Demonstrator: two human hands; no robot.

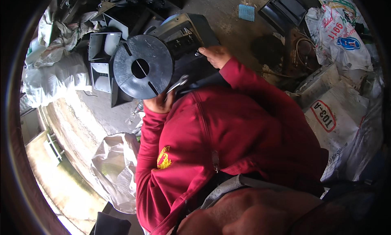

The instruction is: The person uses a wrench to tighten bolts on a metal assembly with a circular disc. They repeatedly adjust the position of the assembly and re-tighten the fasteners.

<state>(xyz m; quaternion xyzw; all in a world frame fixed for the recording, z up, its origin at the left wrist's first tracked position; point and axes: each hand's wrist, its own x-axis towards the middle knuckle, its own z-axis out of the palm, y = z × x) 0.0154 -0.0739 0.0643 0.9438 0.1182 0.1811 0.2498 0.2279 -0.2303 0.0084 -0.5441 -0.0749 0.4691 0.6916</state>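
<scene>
Head view looks down on a person in a red zipped jacket working a dark plastic-and-metal unit with a round black disc (142, 67) on its near face. Left hand (159, 102) sits just below the disc's lower rim, fingers curled shut around a metal wrench (177, 83) whose open end points up and away from the hand toward the unit's body. Right hand (216, 56) lies up and to the right of the left one, fingers pressed down flat on the dark housing (185, 35), seemingly steadying it.

To do this well, I judge the right hand should keep its firm press on the housing while the wrench head seats squarely on its fastener before turning; the fastener itself is hidden behind the disc edge, so I cannot tell whether it is engaged.

Beyond the left hand lie more grey square-framed housings (102, 56). Below it sits a crumpled white sack (114, 166). Right of the right hand, printed white bags (338, 31) pile up, crowding the elbow's room
</scene>
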